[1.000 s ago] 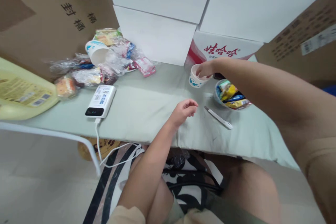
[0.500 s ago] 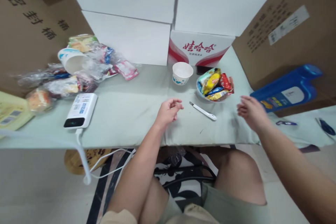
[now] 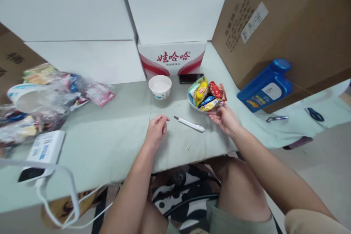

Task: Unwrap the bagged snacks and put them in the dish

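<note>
Has just brought the right hand [image 3: 226,120] in from beside the blue bottle [image 3: 265,87] to the near right edge of the snack bowl [image 3: 194,106], apparently grasping there with thumb near the rim and fingers low against the side. Shifts the work, by the look of this, from the paper bowl [image 3: 160,90] to the snack bowl, heaped with wrapped snacks [image 3: 201,93] near the dark phone [image 3: 189,78]. Cannot tell whether lifted at all or resting fully on the cloth-covered counter [image 3: 109,142]. Leaves the paper bowl upright farther left, free of both hands, after dipping right fingers into its mouth a second ago. Keeps the left hand [image 3: 157,129] just beside the metal tip of the white-handled tool [image 3: 191,124], with fingers loosely curled and holding nothing. Has also turned the view rightward, putting the power bank [image 3: 51,146] closer to the left edge.
</note>
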Available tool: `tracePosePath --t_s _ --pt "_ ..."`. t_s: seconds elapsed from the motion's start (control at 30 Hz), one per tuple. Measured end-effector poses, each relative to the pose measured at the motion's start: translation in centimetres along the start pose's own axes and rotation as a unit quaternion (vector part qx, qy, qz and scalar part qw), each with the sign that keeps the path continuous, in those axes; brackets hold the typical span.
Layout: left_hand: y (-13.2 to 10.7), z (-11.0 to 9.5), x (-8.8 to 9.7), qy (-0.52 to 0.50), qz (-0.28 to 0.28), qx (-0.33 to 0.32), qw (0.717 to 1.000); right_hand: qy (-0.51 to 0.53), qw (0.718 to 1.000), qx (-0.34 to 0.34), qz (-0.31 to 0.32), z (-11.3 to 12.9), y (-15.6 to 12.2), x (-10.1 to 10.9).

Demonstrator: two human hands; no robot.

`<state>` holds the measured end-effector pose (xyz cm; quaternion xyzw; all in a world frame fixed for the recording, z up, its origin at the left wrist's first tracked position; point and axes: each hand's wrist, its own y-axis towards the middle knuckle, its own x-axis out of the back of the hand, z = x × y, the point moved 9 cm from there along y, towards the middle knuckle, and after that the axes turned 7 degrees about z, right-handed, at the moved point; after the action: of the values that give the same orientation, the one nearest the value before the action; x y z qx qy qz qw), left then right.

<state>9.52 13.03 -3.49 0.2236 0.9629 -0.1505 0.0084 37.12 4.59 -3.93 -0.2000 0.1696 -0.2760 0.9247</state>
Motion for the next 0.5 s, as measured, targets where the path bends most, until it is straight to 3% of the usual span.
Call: tracePosePath --t_s 0.1,0.2,0.37,0.5 --pt "0.6 0.0 -0.5 0.001 -0.003 0.000 1.000 0.019 0.998 0.021 -0.056 1.2 0.6 3.6" --pt "0.9 0.0 -1.1 0.003 0.005 0.005 1.000 0.027 0.994 0.048 -0.091 2.9 2.3 5.8" --pt "0.8 0.0 -1.5 -0.007 0.006 0.001 1.000 0.021 0.990 0.074 -0.116 6.0 7.1 6.3" --pt "0.8 0.5 -0.7 -0.005 -0.007 0.004 1.000 0.007 0.990 0.076 -0.118 8.1 11.9 5.7"
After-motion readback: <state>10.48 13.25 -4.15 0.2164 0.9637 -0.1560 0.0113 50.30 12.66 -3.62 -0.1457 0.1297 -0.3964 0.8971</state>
